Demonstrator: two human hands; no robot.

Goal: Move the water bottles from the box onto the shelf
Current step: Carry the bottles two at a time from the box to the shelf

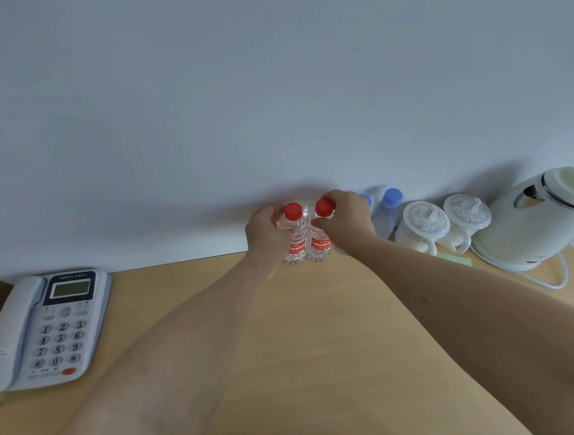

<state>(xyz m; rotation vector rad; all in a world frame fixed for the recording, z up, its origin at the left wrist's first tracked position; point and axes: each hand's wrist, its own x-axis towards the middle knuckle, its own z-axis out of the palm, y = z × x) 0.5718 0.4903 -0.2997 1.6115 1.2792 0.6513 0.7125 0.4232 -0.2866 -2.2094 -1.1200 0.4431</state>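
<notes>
Two clear water bottles with red caps and red labels stand upright side by side on the wooden shelf [322, 334], close to the white wall. My left hand [264, 231] grips the left red-capped bottle [295, 237] around its shoulder. My right hand [345, 218] grips the right red-capped bottle [320, 240] near its neck and cap. Just to the right stand two blue-capped bottles [386, 214]; one is mostly hidden behind my right hand. No box is in view.
A grey desk telephone [43, 327] lies at the left. Two white lidded mugs [425, 225] and a white electric kettle [546, 217] with its cord stand at the right. A pale green note [453, 259] lies by the mugs. The wall runs right behind the bottles.
</notes>
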